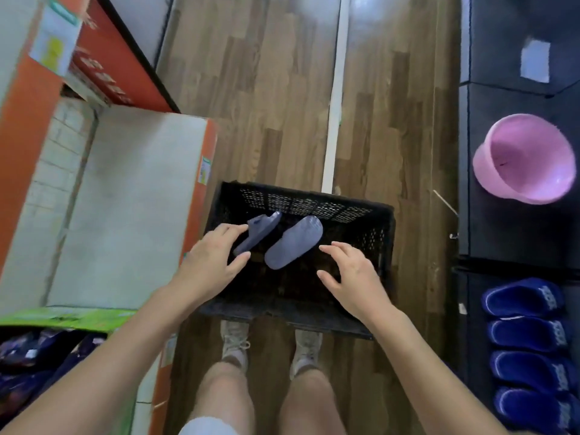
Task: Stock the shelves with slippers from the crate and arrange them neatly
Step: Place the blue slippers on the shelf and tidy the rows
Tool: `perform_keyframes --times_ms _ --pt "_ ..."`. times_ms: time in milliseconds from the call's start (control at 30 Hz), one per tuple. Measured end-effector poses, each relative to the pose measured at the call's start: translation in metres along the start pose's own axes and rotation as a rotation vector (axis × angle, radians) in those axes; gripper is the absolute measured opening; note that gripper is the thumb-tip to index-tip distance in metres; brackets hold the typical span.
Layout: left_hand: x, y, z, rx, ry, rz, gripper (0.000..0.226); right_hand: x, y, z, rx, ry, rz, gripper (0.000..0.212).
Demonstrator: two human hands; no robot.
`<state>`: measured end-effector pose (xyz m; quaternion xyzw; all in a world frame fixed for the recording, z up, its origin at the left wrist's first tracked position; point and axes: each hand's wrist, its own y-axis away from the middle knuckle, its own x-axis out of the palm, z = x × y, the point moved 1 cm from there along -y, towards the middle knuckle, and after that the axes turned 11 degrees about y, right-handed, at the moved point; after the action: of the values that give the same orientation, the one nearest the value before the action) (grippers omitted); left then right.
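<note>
Directly below the head camera, a wooden floor (pixel 276 89) runs up the middle of the view. Large orange and white cardboard boxes (pixel 131 199) stand on the left. Dark shelves (pixel 508 240) fill the right edge.

A black perforated crate (pixel 314 202) sits on the floor between them, just in front of the person's feet, probably so both hands can reach in without stepping. On the shelves a pink basin (pixel 527 158) lies tipped on its side. Nearer the person, a row of dark blue slippers (pixel 527 334) lies side by side, strap ends pointing the same way, which suggests part of the stocking is done.

Two grey-purple slippers lie in the crate, close together but apart. The left slipper (pixel 262 227) is tilted on its edge, and the right slipper (pixel 295 241) lies sole up.

The left hand (pixel 213 259) has its fingers spread. The forefinger lies over the heel end of the left slipper and the thumb sits just beneath, bracketing the heel but not yet clamped on it. The right hand (pixel 351 271) hangs over the crate with fingers apart, holding nothing, just beside the right slipper. It seems poised to take that one, so the pair could go to the shelves together.
</note>
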<state>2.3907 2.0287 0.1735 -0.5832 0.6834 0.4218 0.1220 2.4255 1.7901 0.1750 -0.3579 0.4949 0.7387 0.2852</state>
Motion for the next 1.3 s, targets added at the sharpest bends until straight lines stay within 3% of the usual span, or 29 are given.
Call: perform_keyframes --times_ms 233,600,733,833,967,1067,1300 --pt "0.098 -0.105 0.107 -0.092 0.027 0.147 0.057 0.124 -0.111 -0.042 0.166 -0.135 0.058 0.049" --pt "0.212 -0.246 0.213 -0.370 0.155 0.107 0.061 0.256 -0.261 -0.119 0.538 -0.452 0.085 0.057" --pt "0.240 -0.261 0.245 -0.320 0.145 0.076 0.086 0.287 -0.301 -0.132 0.618 -0.581 0.073 0.069" --pt "0.250 -0.270 0.260 -0.231 0.105 0.074 0.090 0.302 -0.319 -0.136 0.676 -0.616 0.074 0.084" --pt "0.258 -0.281 0.257 -0.151 0.026 0.049 0.073 0.312 -0.318 -0.137 0.671 -0.597 -0.078 0.052" --pt "0.259 -0.275 0.247 -0.171 -0.002 0.054 0.063 0.310 -0.299 -0.136 0.630 -0.713 -0.090 0.032" --pt "0.231 -0.220 0.217 -0.338 0.118 0.006 0.043 0.273 -0.239 -0.118 0.499 -0.719 -0.003 0.020"
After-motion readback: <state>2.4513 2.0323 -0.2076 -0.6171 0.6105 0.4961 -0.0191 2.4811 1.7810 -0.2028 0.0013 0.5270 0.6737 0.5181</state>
